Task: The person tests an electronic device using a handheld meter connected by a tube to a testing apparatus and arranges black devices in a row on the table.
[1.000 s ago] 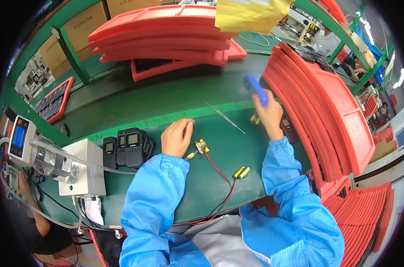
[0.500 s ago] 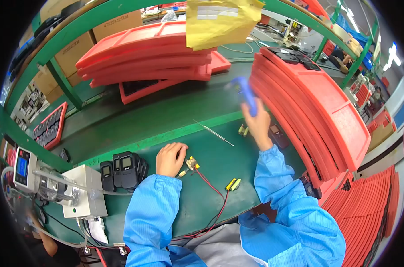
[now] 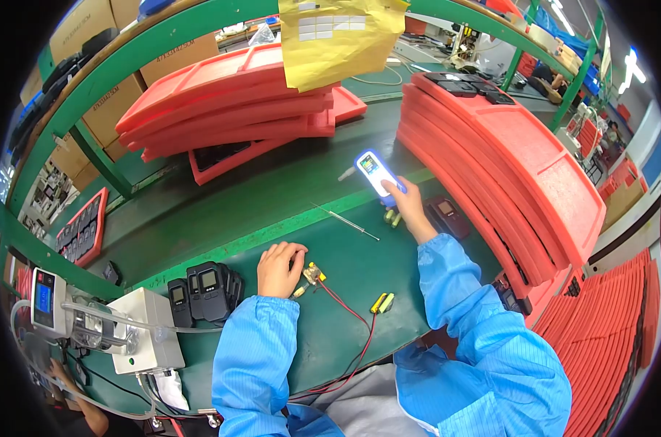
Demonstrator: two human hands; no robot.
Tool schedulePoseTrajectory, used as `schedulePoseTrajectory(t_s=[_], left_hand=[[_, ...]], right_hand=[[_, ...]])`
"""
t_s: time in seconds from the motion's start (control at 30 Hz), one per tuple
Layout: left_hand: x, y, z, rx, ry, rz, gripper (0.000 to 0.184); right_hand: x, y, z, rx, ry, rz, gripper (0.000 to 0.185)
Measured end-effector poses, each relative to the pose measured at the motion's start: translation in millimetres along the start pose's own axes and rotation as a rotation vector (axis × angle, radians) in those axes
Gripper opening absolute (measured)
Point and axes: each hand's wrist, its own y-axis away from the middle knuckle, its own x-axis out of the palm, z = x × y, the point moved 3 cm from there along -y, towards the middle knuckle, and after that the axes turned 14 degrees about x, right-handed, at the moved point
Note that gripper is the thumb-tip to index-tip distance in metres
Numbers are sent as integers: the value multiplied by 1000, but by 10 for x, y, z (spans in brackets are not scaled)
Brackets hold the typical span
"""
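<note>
My right hand [image 3: 409, 207] grips a blue-and-white handheld tester [image 3: 377, 173], thumb on its face. The lit screen faces up, and a short pale nozzle sticks out from its left side. Resting on the green mat, my left hand [image 3: 278, 271] holds nothing, its fingers loosely bent and pointing forward. Close to its right lies a small circuit piece [image 3: 314, 274] with yellow parts, from which red and black wires run to a yellow battery-like piece [image 3: 381, 302]. A thin metal screwdriver-like tool [image 3: 354, 225] lies between the hands. Small green-yellow cells [image 3: 392, 218] sit under my right hand.
Several black handheld devices [image 3: 208, 291] stand left of my left hand, beside a white box [image 3: 145, 331] with tubes and a small display unit [image 3: 48, 300]. Red tray stacks [image 3: 483, 182] rise at right and back left [image 3: 225, 109]. A dark red device [image 3: 447, 215] lies by the right stack.
The blue-and-white tester has turned from a blurred, edge-on pose to face up with its screen showing, and sits slightly lower and left. My left hand stays on the mat.
</note>
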Motion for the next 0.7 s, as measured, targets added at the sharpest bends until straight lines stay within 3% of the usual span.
schedulePoseTrajectory(t_s=[0.47, 0.7], left_hand=[[11, -3, -16, -27, -3, 31, 6], [11, 3, -17, -8, -11, 33, 6]], right_hand=[[45, 81, 54, 31, -307, 70, 36], [186, 316, 237, 97, -395, 376, 44]])
